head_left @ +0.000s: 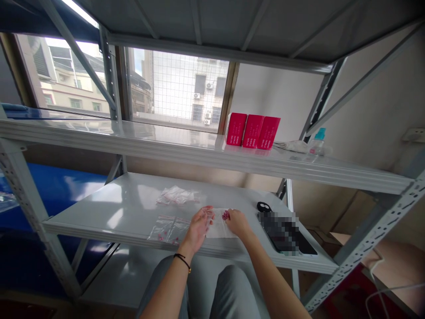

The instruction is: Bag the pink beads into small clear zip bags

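Observation:
My left hand (198,228), wearing a dark cord bracelet on the wrist, is over the left edge of a white sheet (218,230) on the lower shelf. Its fingers are curled around what looks like a small clear plastic bag (209,214). Beside the sheet's right edge is my right hand (239,223), fingers bent and pressed together at a small cluster of dark red beads (226,215). Whether a bead is between those fingertips is hidden. Left of my left hand lie two flat clear zip bags (161,227) with a few red pieces inside.
A pile of clear bags (177,195) lies farther back. To the right are a black looped object (264,207) and a dark flat device (303,239), partly blurred. The upper shelf edge (186,148) crosses above, carrying three red boxes (254,131) and a blue-capped bottle (318,144).

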A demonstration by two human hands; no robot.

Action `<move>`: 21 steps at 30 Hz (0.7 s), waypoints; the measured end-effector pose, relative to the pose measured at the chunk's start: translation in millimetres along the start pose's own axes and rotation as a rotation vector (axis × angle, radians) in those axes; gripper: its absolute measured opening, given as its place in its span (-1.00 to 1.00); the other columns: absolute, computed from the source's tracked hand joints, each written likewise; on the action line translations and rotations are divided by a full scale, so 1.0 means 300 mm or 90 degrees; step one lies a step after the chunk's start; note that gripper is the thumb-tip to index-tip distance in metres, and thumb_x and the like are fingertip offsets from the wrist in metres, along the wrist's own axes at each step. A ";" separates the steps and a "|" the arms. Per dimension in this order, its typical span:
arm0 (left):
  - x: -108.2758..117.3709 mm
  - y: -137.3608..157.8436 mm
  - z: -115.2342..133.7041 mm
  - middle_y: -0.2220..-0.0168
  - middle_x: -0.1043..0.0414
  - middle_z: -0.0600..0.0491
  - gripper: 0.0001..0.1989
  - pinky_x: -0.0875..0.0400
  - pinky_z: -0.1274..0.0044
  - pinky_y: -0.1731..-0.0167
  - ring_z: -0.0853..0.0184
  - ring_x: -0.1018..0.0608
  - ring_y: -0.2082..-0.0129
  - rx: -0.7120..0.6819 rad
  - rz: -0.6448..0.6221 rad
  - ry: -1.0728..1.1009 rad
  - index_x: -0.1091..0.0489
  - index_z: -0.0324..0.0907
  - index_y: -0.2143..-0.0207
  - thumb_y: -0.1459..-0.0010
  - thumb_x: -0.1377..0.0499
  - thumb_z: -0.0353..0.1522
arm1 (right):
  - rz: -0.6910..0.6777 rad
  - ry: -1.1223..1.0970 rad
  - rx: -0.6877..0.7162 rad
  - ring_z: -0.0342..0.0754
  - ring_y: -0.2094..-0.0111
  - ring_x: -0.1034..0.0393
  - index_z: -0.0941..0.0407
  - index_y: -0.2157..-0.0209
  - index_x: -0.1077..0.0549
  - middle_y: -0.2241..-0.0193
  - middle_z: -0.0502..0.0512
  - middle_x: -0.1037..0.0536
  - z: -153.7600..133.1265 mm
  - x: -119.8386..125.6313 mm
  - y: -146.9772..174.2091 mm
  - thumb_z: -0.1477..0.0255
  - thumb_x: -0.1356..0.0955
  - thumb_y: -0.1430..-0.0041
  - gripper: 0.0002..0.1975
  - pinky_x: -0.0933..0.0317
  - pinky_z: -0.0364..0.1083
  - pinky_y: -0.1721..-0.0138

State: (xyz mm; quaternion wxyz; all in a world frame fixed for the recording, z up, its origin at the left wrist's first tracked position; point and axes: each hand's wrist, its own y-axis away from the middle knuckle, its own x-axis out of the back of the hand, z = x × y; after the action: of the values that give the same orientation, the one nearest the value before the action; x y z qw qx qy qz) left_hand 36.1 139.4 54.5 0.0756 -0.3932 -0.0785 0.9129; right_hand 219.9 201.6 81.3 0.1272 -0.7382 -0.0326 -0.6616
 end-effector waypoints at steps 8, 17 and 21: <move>-0.002 0.003 0.005 0.25 -0.54 -0.02 -0.62 -0.26 0.49 0.24 0.30 -0.48 0.27 -0.001 -0.009 -0.002 -0.55 -0.17 0.01 -0.14 -0.34 -0.23 | 0.011 -0.033 -0.004 0.06 0.13 -0.56 0.20 0.25 -0.60 0.17 0.33 -0.67 -0.015 0.013 0.006 0.56 -0.25 -0.22 -0.74 -0.23 -0.09 0.16; -0.012 0.008 0.013 0.25 -0.56 -0.04 -0.59 -0.29 0.51 0.26 0.30 -0.49 0.26 0.000 0.005 0.006 -0.58 -0.21 0.03 -0.12 -0.37 -0.17 | 0.093 -0.219 0.059 -0.10 0.31 -0.51 0.13 0.25 -0.55 0.35 0.06 -0.66 -0.065 0.201 0.041 0.47 -0.26 -0.22 -0.78 -0.26 -0.19 0.25; -0.016 0.013 0.014 0.24 -0.59 -0.05 -0.57 -0.25 0.51 0.33 0.30 -0.50 0.31 0.031 0.032 -0.017 -0.59 -0.18 0.05 -0.06 -0.40 -0.17 | 0.109 -0.390 0.202 -0.13 0.37 -0.45 0.10 0.25 -0.53 0.39 -0.02 -0.60 -0.139 0.298 0.067 0.45 -0.28 -0.20 -0.82 -0.27 -0.20 0.31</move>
State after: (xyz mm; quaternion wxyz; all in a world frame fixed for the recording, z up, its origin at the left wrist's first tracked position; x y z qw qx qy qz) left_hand 36.0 134.3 60.1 0.0609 -0.3810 -0.0474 0.9214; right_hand 194.8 161.8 170.2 0.2800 -0.8735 -0.1097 -0.3829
